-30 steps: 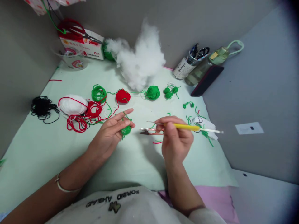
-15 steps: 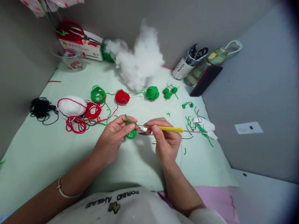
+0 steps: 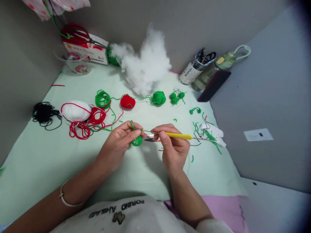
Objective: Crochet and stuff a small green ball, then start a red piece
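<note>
Between thumb and fingers my left hand (image 3: 121, 139) pinches a small green crochet piece (image 3: 137, 140), with green yarn looped over the index finger. My right hand (image 3: 173, 145) is closed around the yellow handle of a crochet hook (image 3: 179, 135). The hook's thin metal shaft points left and reaches the top of the crochet piece at my left fingertips; whether a loop sits on its tip is too small to tell. Under the right fingers, partly hidden, a dark blade-like tool (image 3: 149, 139) lies on the table.
Balls of red yarn (image 3: 127, 101), green yarn (image 3: 158, 98) and white yarn (image 3: 76, 110) lie beyond my hands, with black yarn (image 3: 45, 113) at far left. White stuffing (image 3: 145, 64) stands behind. Yarn scraps (image 3: 207, 131), a phone (image 3: 215, 85) and a bottle (image 3: 206, 74) are at right.
The whole view has shifted very slightly. Both hands keep their hold on the crochet piece and the hook, with hardly any movement.
</note>
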Available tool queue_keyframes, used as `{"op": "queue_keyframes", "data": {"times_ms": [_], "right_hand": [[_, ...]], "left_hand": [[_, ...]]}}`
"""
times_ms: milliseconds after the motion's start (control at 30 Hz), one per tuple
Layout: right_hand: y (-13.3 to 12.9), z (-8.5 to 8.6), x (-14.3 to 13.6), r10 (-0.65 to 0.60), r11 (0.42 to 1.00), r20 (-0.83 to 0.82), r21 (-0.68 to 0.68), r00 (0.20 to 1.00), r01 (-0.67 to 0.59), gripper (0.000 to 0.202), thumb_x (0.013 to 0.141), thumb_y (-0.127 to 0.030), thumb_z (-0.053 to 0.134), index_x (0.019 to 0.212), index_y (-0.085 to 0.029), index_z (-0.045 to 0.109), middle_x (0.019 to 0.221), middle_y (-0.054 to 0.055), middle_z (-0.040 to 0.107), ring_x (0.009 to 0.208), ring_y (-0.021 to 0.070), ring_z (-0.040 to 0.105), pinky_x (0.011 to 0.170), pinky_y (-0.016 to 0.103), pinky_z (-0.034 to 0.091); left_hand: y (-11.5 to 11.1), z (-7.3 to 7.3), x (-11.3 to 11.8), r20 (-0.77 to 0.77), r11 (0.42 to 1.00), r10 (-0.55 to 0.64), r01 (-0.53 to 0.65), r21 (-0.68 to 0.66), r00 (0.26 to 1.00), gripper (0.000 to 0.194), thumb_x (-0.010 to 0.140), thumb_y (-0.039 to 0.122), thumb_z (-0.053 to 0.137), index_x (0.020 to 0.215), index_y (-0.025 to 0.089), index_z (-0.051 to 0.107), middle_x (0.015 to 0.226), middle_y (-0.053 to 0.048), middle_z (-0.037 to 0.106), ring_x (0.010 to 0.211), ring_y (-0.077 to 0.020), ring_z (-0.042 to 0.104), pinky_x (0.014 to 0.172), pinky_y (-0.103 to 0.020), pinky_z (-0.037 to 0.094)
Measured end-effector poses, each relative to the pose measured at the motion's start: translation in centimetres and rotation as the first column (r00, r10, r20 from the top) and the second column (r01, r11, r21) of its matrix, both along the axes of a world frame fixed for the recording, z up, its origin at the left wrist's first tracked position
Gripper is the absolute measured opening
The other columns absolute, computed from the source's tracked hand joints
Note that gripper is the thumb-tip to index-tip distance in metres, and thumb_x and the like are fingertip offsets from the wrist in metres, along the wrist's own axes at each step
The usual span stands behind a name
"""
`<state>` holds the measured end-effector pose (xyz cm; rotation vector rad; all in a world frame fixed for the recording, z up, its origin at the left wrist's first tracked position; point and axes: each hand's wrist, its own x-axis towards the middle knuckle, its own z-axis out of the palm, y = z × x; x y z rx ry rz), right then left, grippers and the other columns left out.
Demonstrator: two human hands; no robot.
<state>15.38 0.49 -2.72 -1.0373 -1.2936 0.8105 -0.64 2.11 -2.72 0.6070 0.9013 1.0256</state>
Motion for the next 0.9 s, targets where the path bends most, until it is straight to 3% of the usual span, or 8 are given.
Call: {"op": "queue_keyframes", "data": {"times_ms": [400, 633, 900], "right_hand": [[-0.01, -0.15, 0.02, 0.025, 1.000, -0.025, 0.007, 0.999, -0.025, 0.016, 0.098, -0.022, 0.065, 0.096, -0.026, 0.080, 0.087, 0.003, 0.074, 0.074, 0.0159, 0.064, 0.064, 0.031, 0.052], [-0.07, 0.01, 0.02, 0.005, 1.000, 0.023, 0.004, 1.000, -0.005, 0.015, 0.098, -0.019, 0.064, 0.096, -0.025, 0.079, 0.087, 0.002, 0.074, 0.077, 0.0166, 0.065, 0.065, 0.032, 0.052], [-0.30, -0.36, 0.06, -0.028, 0.995, 0.128, 0.096, 0.991, 0.016, 0.018, 0.098, -0.016, 0.062, 0.101, -0.027, 0.077, 0.091, 0.003, 0.076, 0.083, 0.0195, 0.069, 0.071, 0.037, 0.056]], "left_hand": [[0.02, -0.26, -0.04, -0.014, 1.000, -0.004, 0.004, 0.000, 1.000, 0.017, 0.080, 0.028, 0.082, 0.086, 0.018, 0.071, 0.077, -0.002, 0.078, 0.075, -0.0126, 0.066, 0.069, -0.024, 0.042], [-0.06, -0.11, -0.07, 0.014, 1.000, -0.012, 0.012, -0.010, 1.000, 0.018, 0.080, 0.029, 0.083, 0.086, 0.018, 0.070, 0.077, -0.003, 0.078, 0.074, -0.0126, 0.065, 0.069, -0.024, 0.042], [0.13, -0.07, -0.02, 0.014, 1.000, 0.003, -0.003, -0.019, 1.000, 0.016, 0.080, 0.027, 0.083, 0.086, 0.018, 0.071, 0.077, -0.003, 0.077, 0.077, -0.0150, 0.067, 0.071, -0.026, 0.043]]}}
